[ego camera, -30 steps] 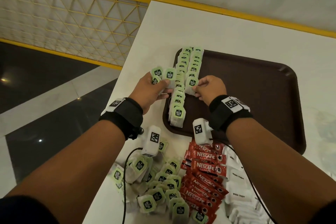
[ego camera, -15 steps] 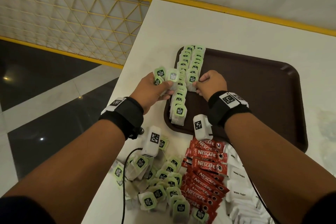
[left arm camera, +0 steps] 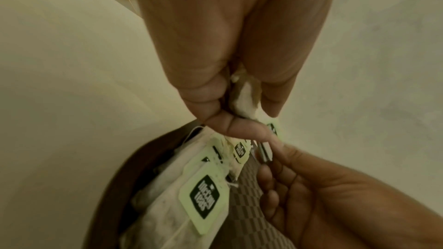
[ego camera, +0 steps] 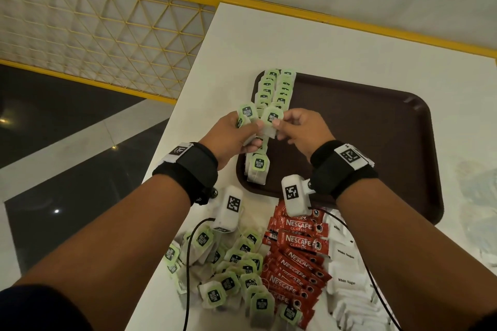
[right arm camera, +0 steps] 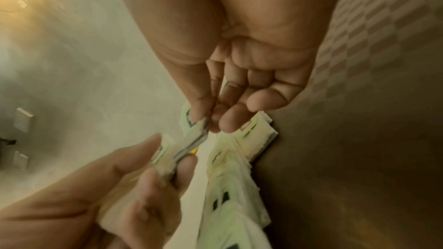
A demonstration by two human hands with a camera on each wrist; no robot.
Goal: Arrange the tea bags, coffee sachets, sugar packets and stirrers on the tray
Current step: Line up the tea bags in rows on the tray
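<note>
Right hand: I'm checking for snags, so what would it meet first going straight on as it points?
Probably the tea bag its fingers already pinch, then the left hand; depth is unclear.

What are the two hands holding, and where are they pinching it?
The left hand holds a bunch of tea bags by their paper bodies. The right hand pinches one tea bag at its green tag's edge.

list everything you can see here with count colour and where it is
tray: one, dark brown, on the table's far part
table: one, white
tea bag rows: two, green-tagged, along tray's left edge
loose tea bags: many, green-tagged, near table edge, off tray
coffee sachets: many, red, right of loose bags
sugar packets: many, white, right of sachets
left hand: holds several tea bags
right hand: pinches one tea bag
</note>
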